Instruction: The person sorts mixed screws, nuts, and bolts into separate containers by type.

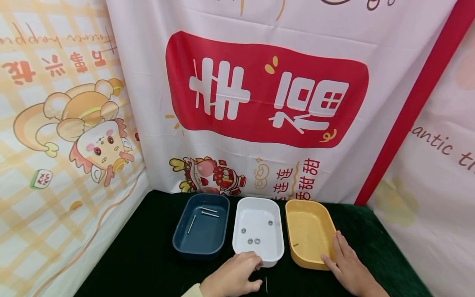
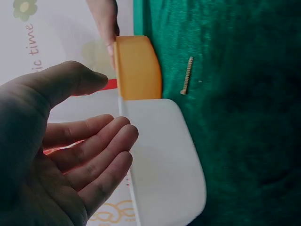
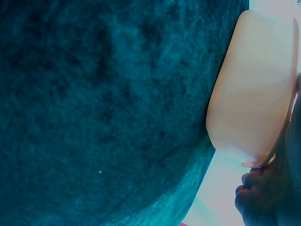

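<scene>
My left hand [image 1: 233, 275] hovers at the near end of the white tray [image 1: 273, 260], fingers loosely bent and thumb apart. The left wrist view shows nothing between its fingers [image 2: 101, 146]. A thin screw [image 2: 187, 75] lies on the green cloth near this hand and the trays. My right hand [image 1: 350, 264] rests against the right side of the yellow tray [image 1: 309, 222], fingers extended along the outside and thumb at the near rim. Inside that tray is one small screw [image 1: 295, 245]. Several metal nuts [image 1: 257, 241] lie in the white tray.
To the left stands a blue tray [image 1: 200, 243] holding three long screws [image 1: 191, 225]. All three trays stand side by side on dark green cloth [image 1: 148, 255]. Printed fabric [image 1: 259, 24] hangs behind them and along both sides.
</scene>
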A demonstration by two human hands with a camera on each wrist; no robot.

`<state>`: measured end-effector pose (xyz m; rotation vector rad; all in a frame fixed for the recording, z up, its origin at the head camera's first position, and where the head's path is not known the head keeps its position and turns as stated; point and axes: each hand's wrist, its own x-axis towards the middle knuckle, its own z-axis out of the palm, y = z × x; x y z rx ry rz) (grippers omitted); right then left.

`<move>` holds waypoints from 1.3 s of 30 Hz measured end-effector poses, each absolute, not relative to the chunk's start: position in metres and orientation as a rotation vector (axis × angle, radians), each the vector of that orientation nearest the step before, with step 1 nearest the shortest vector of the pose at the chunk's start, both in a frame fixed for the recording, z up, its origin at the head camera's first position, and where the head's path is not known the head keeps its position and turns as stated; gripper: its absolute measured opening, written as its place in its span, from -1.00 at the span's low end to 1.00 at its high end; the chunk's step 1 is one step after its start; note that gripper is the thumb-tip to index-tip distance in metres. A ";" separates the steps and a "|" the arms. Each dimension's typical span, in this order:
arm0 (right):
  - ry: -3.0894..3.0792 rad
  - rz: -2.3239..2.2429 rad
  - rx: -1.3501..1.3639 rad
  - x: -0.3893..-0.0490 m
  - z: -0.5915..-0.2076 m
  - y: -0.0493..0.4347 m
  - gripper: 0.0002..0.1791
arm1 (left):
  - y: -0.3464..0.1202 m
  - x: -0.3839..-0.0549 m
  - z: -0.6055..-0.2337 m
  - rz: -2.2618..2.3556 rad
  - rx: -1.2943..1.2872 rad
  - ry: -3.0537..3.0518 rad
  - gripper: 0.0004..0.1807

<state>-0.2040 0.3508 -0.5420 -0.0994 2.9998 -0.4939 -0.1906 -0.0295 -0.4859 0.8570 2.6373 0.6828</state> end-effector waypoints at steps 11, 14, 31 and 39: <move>3.000 -0.500 -0.098 -0.204 -0.542 0.351 0.23 | -0.025 -0.192 -0.514 0.736 0.750 2.582 -0.77; 2.996 -0.511 -0.101 -0.204 -0.542 0.351 0.23 | -0.019 -0.192 -0.518 0.727 0.719 2.583 -0.76; 2.975 -0.536 -0.086 -0.203 -0.541 0.351 0.23 | 0.003 -0.183 -0.540 0.678 0.734 2.662 -0.70; 2.973 -0.531 -0.076 -0.203 -0.540 0.350 0.25 | 0.008 -0.187 -0.549 0.634 0.745 2.719 -0.73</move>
